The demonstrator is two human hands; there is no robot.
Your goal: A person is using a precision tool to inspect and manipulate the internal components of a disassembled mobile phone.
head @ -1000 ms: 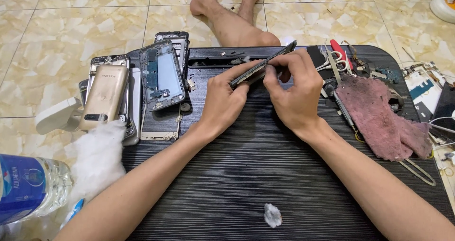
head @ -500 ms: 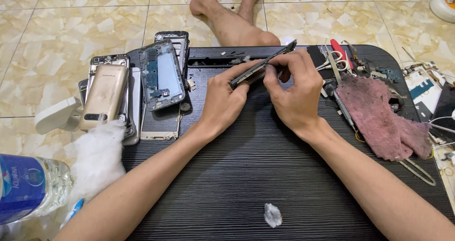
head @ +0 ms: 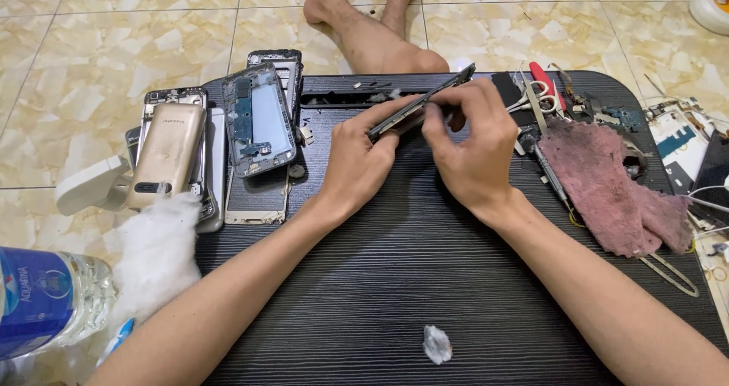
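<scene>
Two bare forearms reach up from the bottom edge across a black, ribbed low table [head: 364, 295], meeting near its far side. Nearest the viewer, at six o'clock, a small crumpled white wad [head: 437, 344] lies alone on the tabletop. At eight o'clock, off the table's left edge, sit a clear plastic bottle with a blue label [head: 45, 302] and a fluffy tuft of white cotton [head: 156, 253]. Toward the centre, just past the middle, the left hand [head: 357, 162] curls around the lower end of a thin dark phone frame [head: 421, 103], fingers closed on it, holding it edge-up and tilted so its far tip points to one o'clock. The right hand [head: 474, 151] pinches the same frame from above, thumb and fingertips pressed to its edge; what lies under those fingertips is hidden. At three o'clock a worn pink rag [head: 615, 189] covers part of the table, with scissors, a red-handled tool [head: 545, 82] and small parts just beyond it. At ten o'clock lies a heap of dismantled phones, a gold phone back [head: 165, 154] on top and an open grey phone chassis [head: 258, 120] beside it. Farthest away, at twelve o'clock, bare feet [head: 364, 14] rest on a cream tiled floor [head: 91, 52].
</scene>
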